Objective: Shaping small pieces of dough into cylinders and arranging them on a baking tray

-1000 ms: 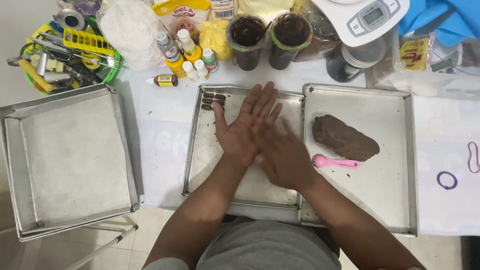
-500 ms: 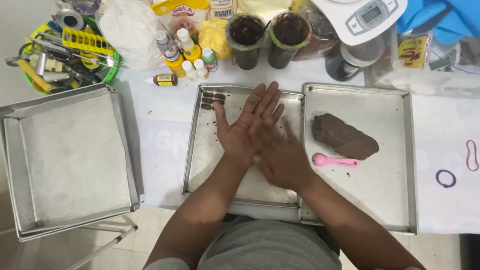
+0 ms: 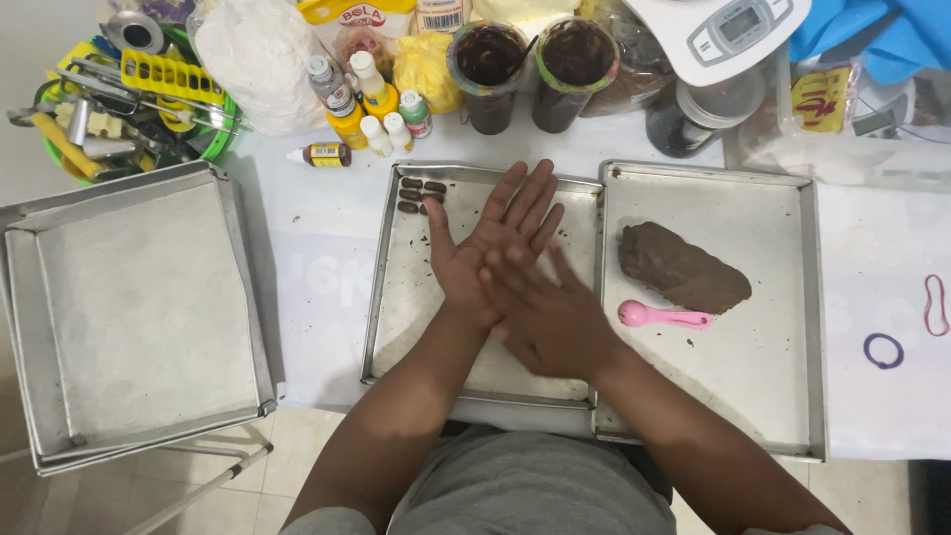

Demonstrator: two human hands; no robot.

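Over the middle metal tray (image 3: 391,327), the right hand (image 3: 550,322) lies flat across the left hand (image 3: 485,248), palms pressed together, fingers spread; whether anything sits between them cannot be told. Beyond: one pink spoon (image 3: 662,316), one brown dough lump (image 3: 682,267), several small dough pieces (image 3: 416,194), two dark-filled cups (image 3: 535,69).

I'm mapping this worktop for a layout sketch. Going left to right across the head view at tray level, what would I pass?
Empty metal tray → middle tray with small brown pieces → left hand → right hand → pink spoon → right-side tray → purple ring → red rubber band.
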